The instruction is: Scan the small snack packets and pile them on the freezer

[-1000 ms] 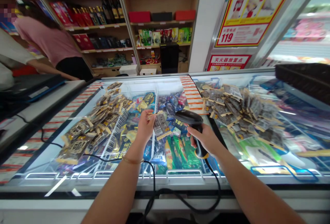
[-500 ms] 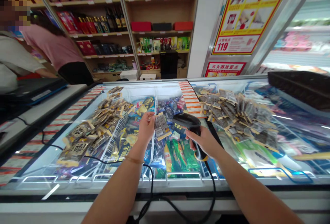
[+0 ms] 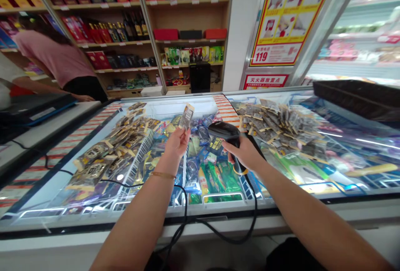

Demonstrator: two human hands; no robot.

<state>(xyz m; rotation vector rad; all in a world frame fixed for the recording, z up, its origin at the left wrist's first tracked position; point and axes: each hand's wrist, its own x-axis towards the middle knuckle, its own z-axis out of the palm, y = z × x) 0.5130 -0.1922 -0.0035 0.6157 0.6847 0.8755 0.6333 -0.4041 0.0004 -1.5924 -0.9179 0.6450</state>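
Note:
My left hand point(image 3: 178, 141) pinches a small snack packet point(image 3: 187, 117) by its lower end, holding it upright above the chest freezer point(image 3: 162, 103). My right hand point(image 3: 242, 152) is wrapped around the handle of a black barcode scanner point(image 3: 224, 130), whose head points left toward the packet. From the scanner a black cable point(image 3: 231, 239) loops down over the freezer's front edge. Left of my hands lies a heap of brown packets point(image 3: 115, 137) on the glass. A second heap of similar packets point(image 3: 278, 125) lies to the right.
Under the glass are bagged frozen goods point(image 3: 215, 177) in wire baskets. A dark tray point(image 3: 356, 98) sits at the far right. A person in a pink top point(image 3: 53, 54) bends at the back left, beside a counter with a black device point(image 3: 37, 110). Shelves point(image 3: 187, 1) stand behind.
My left hand has turned the packet from tilted downward to upright and raised it. The scanner stays in my right hand at nearly the same place. The view has shifted slightly.

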